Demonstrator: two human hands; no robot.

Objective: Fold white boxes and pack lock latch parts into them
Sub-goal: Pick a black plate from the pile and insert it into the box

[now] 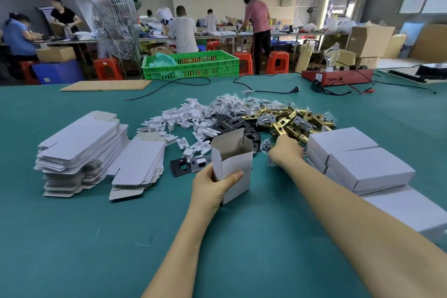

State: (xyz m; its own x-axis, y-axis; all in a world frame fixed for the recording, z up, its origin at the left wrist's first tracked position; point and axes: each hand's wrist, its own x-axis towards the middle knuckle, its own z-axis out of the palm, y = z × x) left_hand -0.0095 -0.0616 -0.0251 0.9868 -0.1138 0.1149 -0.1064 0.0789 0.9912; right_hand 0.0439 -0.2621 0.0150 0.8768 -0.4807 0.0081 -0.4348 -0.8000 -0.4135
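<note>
My left hand [212, 185] grips an open-topped white box [233, 163] and holds it upright on the green table, its flap standing up. My right hand [286, 150] reaches into the near edge of a heap of brass latch bolts [287, 121]; its fingers curl down among the parts and small plastic bags, and what they hold is hidden. Black strike plates [235, 126] lie just behind the box, and two more plates [191, 164] lie flat to its left. White plastic inserts [183, 126] are scattered left of the black plates.
Stacks of flat unfolded white boxes [82, 150] sit at the left. Closed white boxes [362, 159] are piled at the right, close to my right forearm. Bagged screws [229, 101], black cables [266, 91], a red test box with a bulb [336, 75] and a green crate [191, 64] lie farther back.
</note>
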